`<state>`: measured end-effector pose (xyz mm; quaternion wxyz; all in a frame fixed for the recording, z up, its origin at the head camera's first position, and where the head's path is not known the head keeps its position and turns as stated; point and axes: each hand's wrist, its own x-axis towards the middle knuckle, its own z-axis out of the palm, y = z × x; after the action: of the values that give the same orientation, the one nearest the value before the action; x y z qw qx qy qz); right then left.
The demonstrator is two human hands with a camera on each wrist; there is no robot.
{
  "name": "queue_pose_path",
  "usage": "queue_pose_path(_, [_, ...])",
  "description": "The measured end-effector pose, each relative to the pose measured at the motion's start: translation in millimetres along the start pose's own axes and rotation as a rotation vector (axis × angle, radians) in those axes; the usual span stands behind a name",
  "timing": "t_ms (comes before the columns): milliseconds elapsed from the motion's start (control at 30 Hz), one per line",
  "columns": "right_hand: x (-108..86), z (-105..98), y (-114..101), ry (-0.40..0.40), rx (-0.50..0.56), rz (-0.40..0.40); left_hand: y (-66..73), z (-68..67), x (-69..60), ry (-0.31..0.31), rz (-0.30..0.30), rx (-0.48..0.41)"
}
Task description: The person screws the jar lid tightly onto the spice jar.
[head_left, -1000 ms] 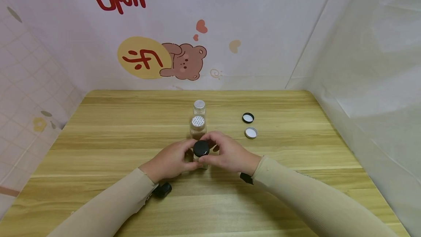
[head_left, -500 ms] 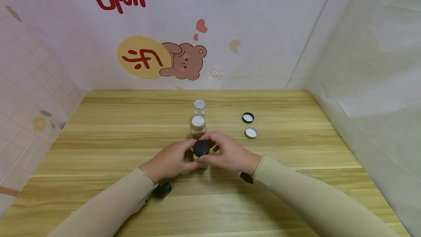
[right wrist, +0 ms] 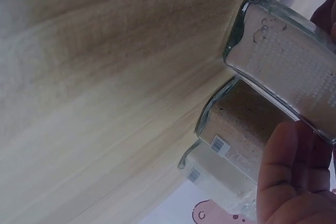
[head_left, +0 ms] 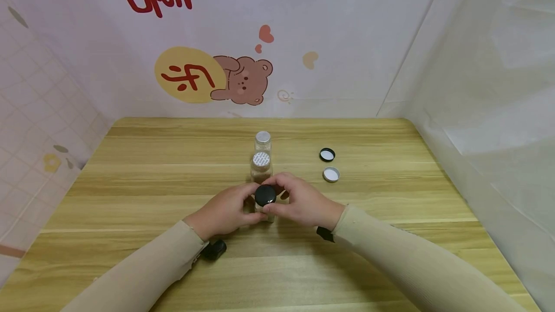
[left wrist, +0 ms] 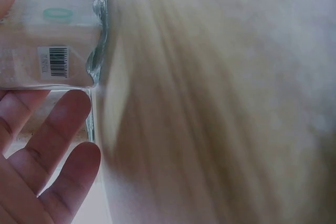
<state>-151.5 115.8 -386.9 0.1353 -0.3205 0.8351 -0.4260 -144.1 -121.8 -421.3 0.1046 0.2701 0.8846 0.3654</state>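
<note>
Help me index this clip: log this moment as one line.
left hand: holds jar; right hand: grips black lid; silver lid: on table, upturned

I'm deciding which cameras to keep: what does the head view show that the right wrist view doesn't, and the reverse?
Only the head view: a black-rimmed lid and a silver-rimmed lid, loose on the table. Only the right wrist view: barcode labels on the middle jar and rear jar. Both: those two jars, the front jar and the right hand.

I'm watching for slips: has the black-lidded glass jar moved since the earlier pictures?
No: against the wooden tabletop in the head view, the black-lidded glass jar shows no visible shift either way.
</note>
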Motion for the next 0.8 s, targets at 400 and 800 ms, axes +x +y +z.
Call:
queue_pose_path(400, [-0.1, 0.1, -1.6, -0.016, -0.018, -0.003, 0.0, 0.0, -1.1, 0.008, 0.017, 0.002])
queue_pose_path(800, [-0.3, 0.8, -2.1, -0.035, -0.028, 0.012, -0.1, 0.3, -1.7, 0.01, 0.014, 0.033])
